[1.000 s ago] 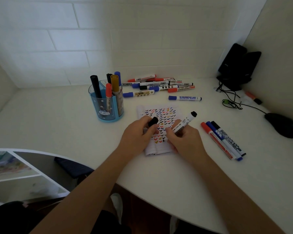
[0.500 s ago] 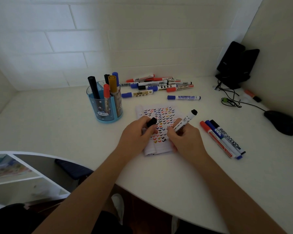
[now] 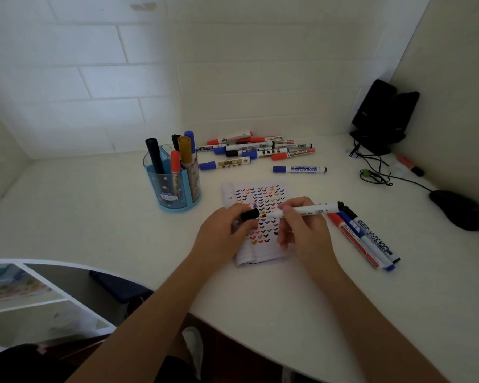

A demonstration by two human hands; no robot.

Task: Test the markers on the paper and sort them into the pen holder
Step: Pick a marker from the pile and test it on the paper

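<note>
White tabletop [image 3: 94, 217], corner position. Paper [image 3: 256, 192], one sheet, lay flat near the middle and was covered in rows of small coloured check marks. The left hand [image 3: 227, 233] rested on the paper's left edge, its fingers pinching a black cap [image 3: 250, 214]. The right hand [image 3: 304, 230] gripped a white-barrelled black marker [image 3: 315, 209], held level above the paper with its tip just beside the cap. Blue pen holder [image 3: 172, 189], upright to the left of the paper, contained several markers. A pile of markers [image 3: 260, 149] lay behind the paper, with a single blue-capped marker [image 3: 299, 169] apart from it. Three markers [image 3: 368, 239], red, blue and black, lay side by side to the right. Black mouse [image 3: 456, 210] at the far right.
</note>
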